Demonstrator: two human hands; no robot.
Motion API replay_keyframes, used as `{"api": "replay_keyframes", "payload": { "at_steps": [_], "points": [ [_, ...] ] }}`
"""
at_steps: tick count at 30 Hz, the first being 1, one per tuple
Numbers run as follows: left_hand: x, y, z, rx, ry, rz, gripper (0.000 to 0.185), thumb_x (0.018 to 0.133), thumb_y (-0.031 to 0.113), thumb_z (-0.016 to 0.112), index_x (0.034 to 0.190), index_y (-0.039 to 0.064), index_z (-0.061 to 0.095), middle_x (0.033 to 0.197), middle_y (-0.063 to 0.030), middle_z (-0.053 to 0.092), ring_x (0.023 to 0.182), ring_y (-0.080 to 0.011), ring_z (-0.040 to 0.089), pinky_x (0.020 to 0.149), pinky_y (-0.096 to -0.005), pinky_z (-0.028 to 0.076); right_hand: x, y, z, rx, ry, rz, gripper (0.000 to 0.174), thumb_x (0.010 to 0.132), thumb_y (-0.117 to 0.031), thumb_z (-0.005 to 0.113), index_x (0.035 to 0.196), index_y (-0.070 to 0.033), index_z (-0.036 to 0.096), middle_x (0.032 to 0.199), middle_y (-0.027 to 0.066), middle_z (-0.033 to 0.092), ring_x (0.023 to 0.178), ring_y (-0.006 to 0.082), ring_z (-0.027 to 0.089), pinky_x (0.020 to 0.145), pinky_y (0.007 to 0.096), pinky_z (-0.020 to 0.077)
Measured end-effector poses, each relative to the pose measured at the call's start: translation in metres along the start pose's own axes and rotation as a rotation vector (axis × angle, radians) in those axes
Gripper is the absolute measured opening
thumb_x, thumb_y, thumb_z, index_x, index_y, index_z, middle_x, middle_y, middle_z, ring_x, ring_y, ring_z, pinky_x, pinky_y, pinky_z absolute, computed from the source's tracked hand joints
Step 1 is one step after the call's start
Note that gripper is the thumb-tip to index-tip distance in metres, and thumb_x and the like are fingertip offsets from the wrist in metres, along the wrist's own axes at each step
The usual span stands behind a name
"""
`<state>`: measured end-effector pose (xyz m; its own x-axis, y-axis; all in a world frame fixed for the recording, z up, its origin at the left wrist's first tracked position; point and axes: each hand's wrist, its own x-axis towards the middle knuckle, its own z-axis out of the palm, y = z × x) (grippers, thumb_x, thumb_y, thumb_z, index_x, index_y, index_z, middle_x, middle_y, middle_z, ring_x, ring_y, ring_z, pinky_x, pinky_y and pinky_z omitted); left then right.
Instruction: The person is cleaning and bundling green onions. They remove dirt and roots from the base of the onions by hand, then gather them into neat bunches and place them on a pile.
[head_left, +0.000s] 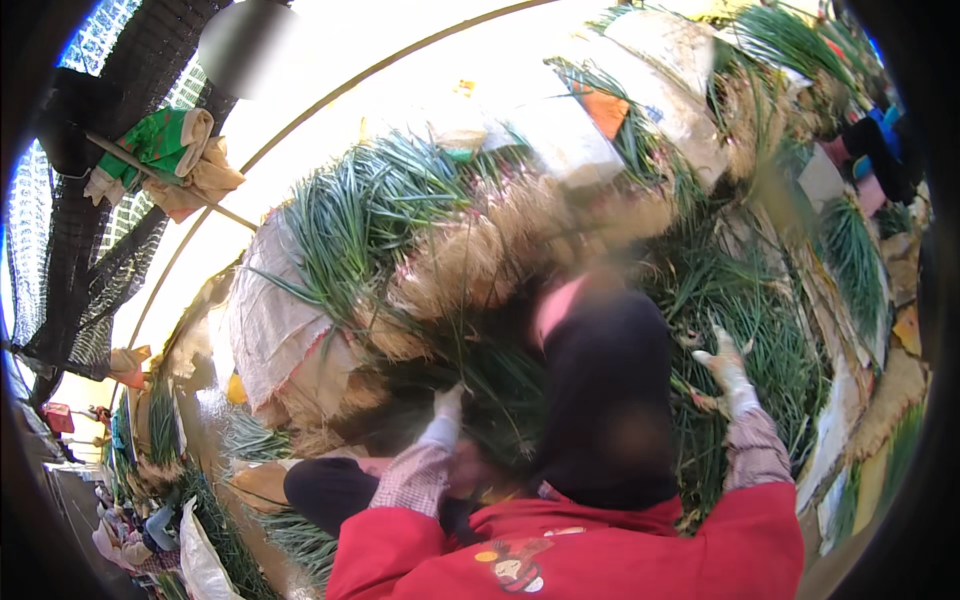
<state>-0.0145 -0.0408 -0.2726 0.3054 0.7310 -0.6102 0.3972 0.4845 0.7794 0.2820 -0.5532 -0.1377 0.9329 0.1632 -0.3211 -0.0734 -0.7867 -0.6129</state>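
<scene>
My left hand (450, 403), in a pale glove, is closed around the lower end of a few long green onion stalks (465, 330) that rise in front of a heap. My right hand (726, 367), gloved too, is spread with fingers apart over loose green onions (772, 337) lying to the right of my knee. Whether it touches them I cannot tell. Before me lies a big pile of green onions (360, 202), its matted pale roots (457, 262) turned towards me and its leaves pointing away.
A woven sack (262, 307) covers the pile's left end. White sacks (562, 139) lie along its far side. Another person (139, 536) sits among onions at the lower left; part of one more (877, 157) shows at the right edge. Rolled bags (165, 146) hang on a pole at upper left.
</scene>
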Motion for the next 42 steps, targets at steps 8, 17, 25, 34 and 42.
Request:
{"api": "replay_keyframes", "payload": {
  "at_steps": [8,17,25,34,42],
  "points": [
    [-0.044,-0.036,0.062,0.503,-0.250,-0.265,0.060,0.089,0.035,0.065,0.132,-0.004,0.048,0.128,-0.0195,0.058,0.117,-0.0271,0.055,0.097,-0.0368,0.043,0.041,-0.029,0.194,-0.284,-0.383,0.228,0.078,0.072,-0.026,0.078,0.138,-0.006,0.042,0.117,0.0195,0.063,0.108,0.0324,0.063,0.093,0.0374,0.0481],
    [-0.093,-0.012,0.154,0.490,-0.646,-0.261,0.043,0.090,0.037,0.059,0.112,0.001,0.065,0.111,-0.0167,0.067,0.102,-0.0269,0.062,0.088,-0.0386,0.048,0.003,-0.057,0.165,-0.264,-0.567,0.149,0.077,0.069,-0.026,0.078,0.136,-0.006,0.044,0.112,0.0191,0.065,0.104,0.0327,0.064,0.090,0.0374,0.0495],
    [-0.130,0.021,0.198,0.576,-0.904,-0.213,0.040,0.090,0.037,0.058,0.108,0.003,0.067,0.108,-0.0162,0.068,0.099,-0.0277,0.063,0.086,-0.0393,0.049,-0.078,-0.067,-0.040,-0.087,-0.323,0.202,0.076,0.067,-0.026,0.078,0.133,-0.007,0.046,0.107,0.0187,0.068,0.101,0.0329,0.065,0.088,0.0374,0.0507],
    [-0.058,0.055,0.110,0.679,-0.725,-0.131,0.037,0.090,0.036,0.056,0.103,0.004,0.070,0.104,-0.0156,0.069,0.096,-0.0285,0.065,0.083,-0.0400,0.050,-0.189,0.088,-0.245,-0.706,0.487,0.364,0.086,0.062,-0.013,0.077,0.141,-0.004,0.043,0.106,0.0221,0.065,0.096,0.0356,0.064,0.086,0.0385,0.0511],
    [0.077,-0.002,0.002,1.765,-0.438,0.530,0.033,0.088,0.027,0.053,0.106,0.006,0.069,0.117,-0.0204,0.064,0.110,-0.0321,0.062,0.092,-0.0429,0.051,-0.161,0.199,-0.332,-1.133,0.331,1.148,0.071,0.092,-0.014,0.058,0.153,-0.014,0.022,0.131,0.0127,0.055,0.111,0.0288,0.062,0.084,0.0370,0.0553]
  ]
}}
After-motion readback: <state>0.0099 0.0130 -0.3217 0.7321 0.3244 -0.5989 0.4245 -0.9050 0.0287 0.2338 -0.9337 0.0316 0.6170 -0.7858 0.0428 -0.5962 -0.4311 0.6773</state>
